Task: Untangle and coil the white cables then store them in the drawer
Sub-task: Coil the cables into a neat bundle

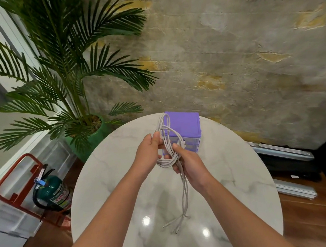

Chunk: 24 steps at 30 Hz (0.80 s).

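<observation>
- Both hands were up over the round marble counter (108, 187), working on the bundle of white cables (167, 142).
- The left hand (149, 154) had its grip closed on the left side of the loops, thumb and fingers pinching several strands together near the top of the coil.
- The right hand (189, 164) had its grip curled round the lower right part of the same bundle, thumb lying over the strands, fingers wrapped underneath.
- So the cables were held in the air between the two hands, not resting on the counter. The loops stood up tall, reaching in front of the top of the drawer unit in this view.
- A few loose tails hung down from the right hand toward the person, and the plug ends (176, 225) looked like they were touching or just above the counter surface, hard to say which.
- The purple drawer unit (186, 125) sat at the far edge of the counter, right behind the hands. Its drawers were mostly hidden by the cables and hands, so couldn't tell if any were pulled out.
- Off the counter: a potted palm (65, 72) in a green pot on the far left, and a green fire extinguisher (53, 190) in a red stand on the wood floor by the white wall.
</observation>
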Each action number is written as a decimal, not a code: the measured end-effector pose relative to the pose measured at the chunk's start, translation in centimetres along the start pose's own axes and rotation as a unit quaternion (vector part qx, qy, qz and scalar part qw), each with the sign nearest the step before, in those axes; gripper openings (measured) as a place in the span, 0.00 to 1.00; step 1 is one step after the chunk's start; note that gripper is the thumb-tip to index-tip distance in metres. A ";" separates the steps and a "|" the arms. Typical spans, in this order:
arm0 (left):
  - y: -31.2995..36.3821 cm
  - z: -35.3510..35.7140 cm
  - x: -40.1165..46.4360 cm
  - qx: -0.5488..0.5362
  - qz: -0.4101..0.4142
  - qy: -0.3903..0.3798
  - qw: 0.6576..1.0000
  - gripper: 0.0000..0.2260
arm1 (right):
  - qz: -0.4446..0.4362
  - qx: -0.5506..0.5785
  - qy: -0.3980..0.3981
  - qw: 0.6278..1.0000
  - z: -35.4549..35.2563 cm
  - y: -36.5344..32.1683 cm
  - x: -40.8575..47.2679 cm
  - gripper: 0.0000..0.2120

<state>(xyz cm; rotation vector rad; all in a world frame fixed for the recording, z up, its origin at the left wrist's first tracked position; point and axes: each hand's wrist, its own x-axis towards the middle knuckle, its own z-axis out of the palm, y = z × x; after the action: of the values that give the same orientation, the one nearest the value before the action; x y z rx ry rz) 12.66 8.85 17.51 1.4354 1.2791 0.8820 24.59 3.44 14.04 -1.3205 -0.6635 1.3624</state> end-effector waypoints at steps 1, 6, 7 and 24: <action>0.1 0.2 -0.1 -0.011 0.003 0.004 1.000 0.15 | -0.004 -0.012 0.024 1.000 0.3 -0.2 -0.2 0.17; 0.0 0.5 -0.1 -0.022 0.006 0.017 1.000 0.12 | -0.196 -0.154 0.266 0.931 0.6 0.0 -0.2 0.23; -0.1 0.6 -0.2 -0.018 0.006 0.016 1.000 0.12 | -0.277 -0.253 0.288 0.881 0.3 0.1 -0.2 0.21; -0.8 1.4 -0.3 -0.021 0.029 0.036 0.999 0.13 | -0.146 -0.508 0.127 0.840 0.8 -2.1 -0.9 0.14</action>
<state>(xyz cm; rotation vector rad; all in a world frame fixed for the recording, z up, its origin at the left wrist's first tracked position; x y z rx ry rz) 13.67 8.25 16.45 1.4255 1.2695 1.0019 24.29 3.41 16.48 -2.0571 -1.4346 0.5081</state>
